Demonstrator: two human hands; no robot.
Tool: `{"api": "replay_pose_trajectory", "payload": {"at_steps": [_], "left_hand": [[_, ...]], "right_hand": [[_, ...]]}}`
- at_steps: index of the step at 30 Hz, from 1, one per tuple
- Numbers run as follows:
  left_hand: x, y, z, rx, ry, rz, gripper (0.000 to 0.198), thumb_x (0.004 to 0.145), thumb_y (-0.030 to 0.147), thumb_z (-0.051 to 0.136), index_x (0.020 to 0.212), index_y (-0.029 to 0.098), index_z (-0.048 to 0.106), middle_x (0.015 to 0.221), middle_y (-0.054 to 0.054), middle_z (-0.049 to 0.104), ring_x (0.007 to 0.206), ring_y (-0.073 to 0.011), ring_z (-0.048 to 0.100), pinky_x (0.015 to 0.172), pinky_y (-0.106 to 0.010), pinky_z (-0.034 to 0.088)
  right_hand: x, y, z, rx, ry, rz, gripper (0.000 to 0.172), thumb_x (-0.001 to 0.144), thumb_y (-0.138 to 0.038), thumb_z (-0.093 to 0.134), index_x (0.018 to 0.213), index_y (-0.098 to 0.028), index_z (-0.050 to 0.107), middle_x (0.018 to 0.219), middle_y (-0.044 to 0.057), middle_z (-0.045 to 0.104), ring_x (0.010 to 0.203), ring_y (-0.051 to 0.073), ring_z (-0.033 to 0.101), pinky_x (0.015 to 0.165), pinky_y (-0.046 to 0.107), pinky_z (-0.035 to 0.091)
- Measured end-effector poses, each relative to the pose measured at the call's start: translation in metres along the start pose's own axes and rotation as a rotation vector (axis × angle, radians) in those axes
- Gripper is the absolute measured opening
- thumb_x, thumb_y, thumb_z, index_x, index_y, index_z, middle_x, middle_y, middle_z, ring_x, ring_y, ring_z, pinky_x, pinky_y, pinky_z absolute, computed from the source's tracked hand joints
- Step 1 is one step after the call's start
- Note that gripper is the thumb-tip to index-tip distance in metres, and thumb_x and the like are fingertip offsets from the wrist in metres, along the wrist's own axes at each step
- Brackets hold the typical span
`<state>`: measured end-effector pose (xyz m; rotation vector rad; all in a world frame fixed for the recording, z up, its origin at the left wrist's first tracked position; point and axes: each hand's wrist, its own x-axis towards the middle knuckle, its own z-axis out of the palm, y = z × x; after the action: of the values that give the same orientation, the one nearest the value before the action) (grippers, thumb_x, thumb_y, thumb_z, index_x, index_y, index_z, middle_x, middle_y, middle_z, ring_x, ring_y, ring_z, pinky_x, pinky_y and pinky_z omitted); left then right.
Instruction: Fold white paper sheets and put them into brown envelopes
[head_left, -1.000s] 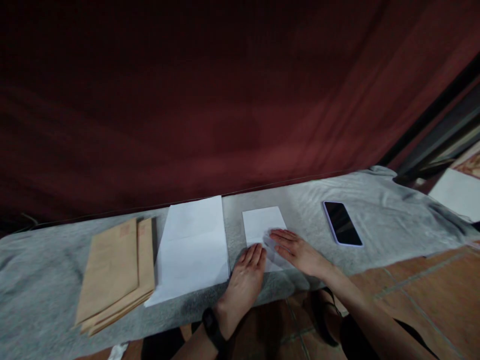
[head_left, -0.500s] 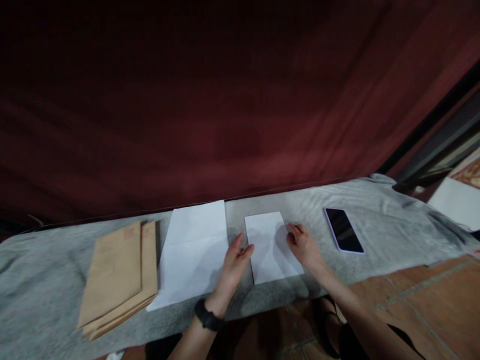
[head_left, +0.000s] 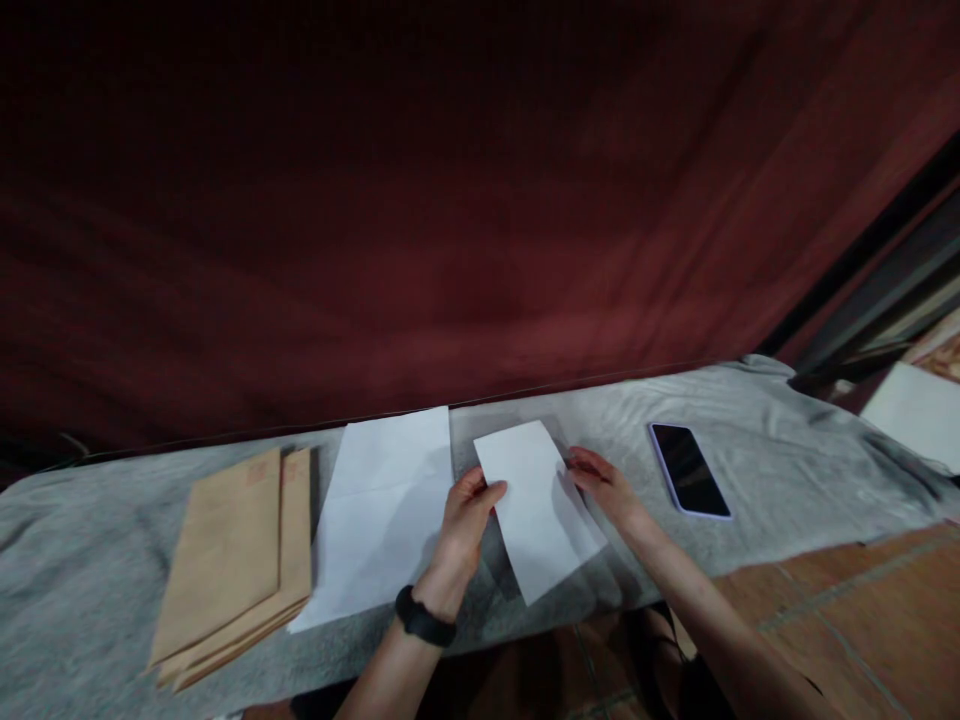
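Note:
A folded sheet of white paper point(head_left: 531, 505) is tilted up from the grey cloth, between my two hands. My left hand point(head_left: 468, 515), with a black band on the wrist, pinches its left edge, thumb on top and fingers underneath. At the paper's right edge is my right hand point(head_left: 604, 487), fingers loosely extended and apart beside or against the edge; whether they touch it is hard to see. Left of my left hand lies a larger stack of white paper point(head_left: 382, 510) with a crease across it.
Brown envelopes point(head_left: 225, 550) lie stacked at the far left. A phone point(head_left: 688, 470) with a purple case rests right of my right hand. Grey cloth point(head_left: 795, 460) covers the narrow bench. Behind it hangs a dark red curtain point(head_left: 480, 250); tiled floor point(head_left: 847, 600) shows in front.
My left hand has closed on the left edge of the folded paper and lifted it. The paper has turned and tilted up from lying flat. My right hand's fingers have straightened.

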<state>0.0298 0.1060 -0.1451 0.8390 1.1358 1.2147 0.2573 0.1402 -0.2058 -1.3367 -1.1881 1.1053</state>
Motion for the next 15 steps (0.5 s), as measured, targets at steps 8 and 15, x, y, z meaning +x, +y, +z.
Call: {"api": "replay_pose_trajectory", "payload": {"at_steps": [8, 15], "left_hand": [[-0.016, 0.025, -0.012, 0.685, -0.089, 0.836, 0.026, 0.084, 0.011, 0.053, 0.089, 0.026, 0.074, 0.103, -0.002, 0.075, 0.103, -0.0218, 0.065, 0.096, -0.041, 0.048], [-0.021, -0.014, -0.026, 1.287, -0.473, 0.854, 0.049, 0.076, -0.007, 0.044, 0.109, 0.022, 0.067, 0.133, -0.005, 0.063, 0.127, -0.0218, 0.054, 0.112, -0.045, 0.04]], "right_hand": [[-0.015, -0.056, -0.018, 0.024, -0.18, -0.247, 0.052, 0.079, -0.049, 0.069, 0.126, -0.026, 0.063, 0.129, 0.009, 0.065, 0.121, 0.029, 0.059, 0.102, 0.044, 0.048], [-0.029, -0.044, -0.034, -0.692, -0.525, -0.593, 0.047, 0.082, -0.027, 0.063, 0.129, -0.028, 0.064, 0.133, 0.006, 0.064, 0.129, 0.028, 0.053, 0.119, 0.052, 0.025]]}}
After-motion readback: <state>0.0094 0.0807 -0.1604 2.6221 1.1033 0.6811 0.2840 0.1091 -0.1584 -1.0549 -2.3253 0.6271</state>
